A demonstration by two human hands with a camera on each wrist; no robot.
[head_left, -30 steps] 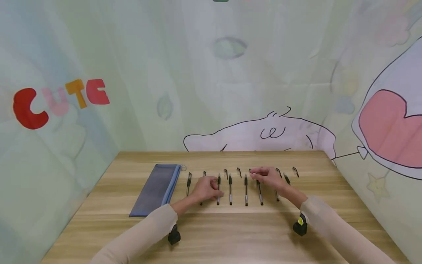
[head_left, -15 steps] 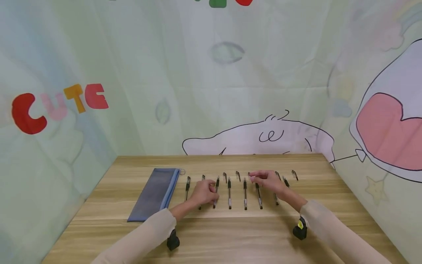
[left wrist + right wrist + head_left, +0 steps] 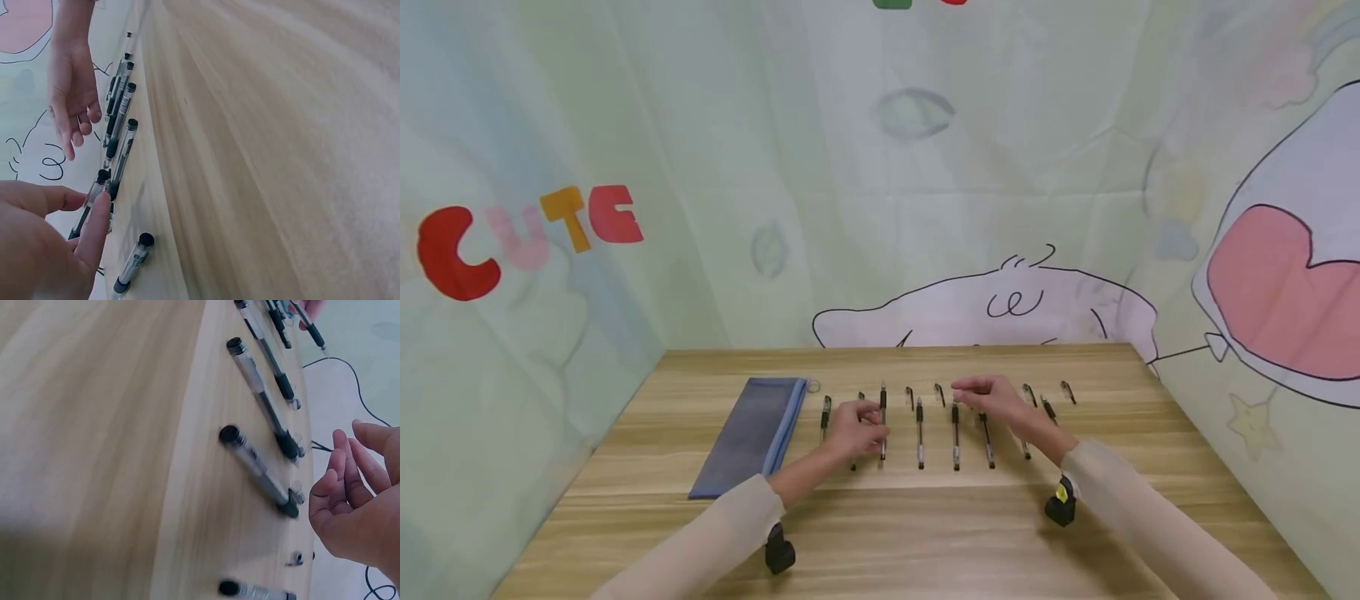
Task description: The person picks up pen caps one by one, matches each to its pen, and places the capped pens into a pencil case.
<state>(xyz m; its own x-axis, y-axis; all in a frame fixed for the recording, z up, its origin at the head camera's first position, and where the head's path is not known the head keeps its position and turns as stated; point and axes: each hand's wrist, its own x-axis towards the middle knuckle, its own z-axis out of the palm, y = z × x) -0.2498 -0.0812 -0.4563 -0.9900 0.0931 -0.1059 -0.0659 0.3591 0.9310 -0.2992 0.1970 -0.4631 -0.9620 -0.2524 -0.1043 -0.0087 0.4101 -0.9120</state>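
Note:
My left hand (image 3: pixel 853 429) pinches a black gel pen (image 3: pixel 883 402) between thumb and fingers, its uncapped tip pointing away from me. In the left wrist view this pen (image 3: pixel 98 185) is raised off the table. My right hand (image 3: pixel 996 402) hovers above the far ends of the pens to the right, fingers loosely bent. The right wrist view shows nothing in that hand (image 3: pixel 356 500). Below and around it lie uncapped pens, among them one pen (image 3: pixel 956 437) and another (image 3: pixel 920 437). Loose pen caps lie beyond them, including a cap (image 3: pixel 909 397) and a second cap (image 3: pixel 939 394).
A blue-edged mesh pencil pouch (image 3: pixel 748 437) lies at the left of the wooden table (image 3: pixel 910 533). Beside it is a pen (image 3: pixel 826 412) with its cap on. More caps (image 3: pixel 1067 392) lie at the far right. A printed curtain (image 3: pixel 737 167) hangs behind the table.
The left hand has lifted the pen and shifted it left and away from me. The right hand has moved slightly left from near a cap. The other pens stay in place.

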